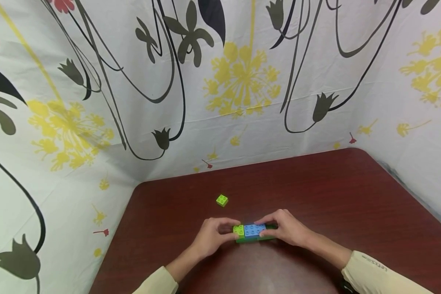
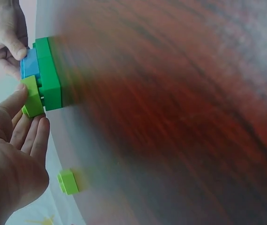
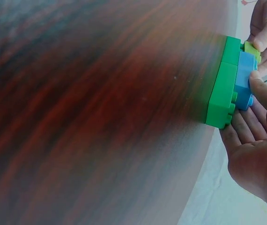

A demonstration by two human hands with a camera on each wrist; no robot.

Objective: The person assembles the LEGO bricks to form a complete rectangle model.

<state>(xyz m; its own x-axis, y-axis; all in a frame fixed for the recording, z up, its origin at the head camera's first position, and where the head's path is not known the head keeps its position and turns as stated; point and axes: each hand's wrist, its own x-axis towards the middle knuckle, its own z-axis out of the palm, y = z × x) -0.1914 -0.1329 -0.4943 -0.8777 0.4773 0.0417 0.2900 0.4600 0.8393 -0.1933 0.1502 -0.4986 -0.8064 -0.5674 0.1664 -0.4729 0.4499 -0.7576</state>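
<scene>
A short brick stack lies on the dark red table (image 1: 316,192) in front of me: a long green base (image 1: 250,239) with a lime brick (image 1: 238,230) and a blue brick (image 1: 254,230) on top. My left hand (image 1: 230,231) pinches the lime brick (image 2: 32,96) at the stack's left end, thumb on its top. My right hand (image 1: 267,231) holds the right end, with its thumb on the blue brick (image 3: 243,79) and its fingers against the end of the green base (image 3: 223,91). A loose lime brick (image 1: 222,200) sits apart, further back on the table.
A floral curtain (image 1: 220,81) closes in the table at the back and on both sides. The table's rounded left corner (image 1: 139,188) is near the loose lime brick (image 2: 68,182). Bare wood stretches to the right and behind the stack.
</scene>
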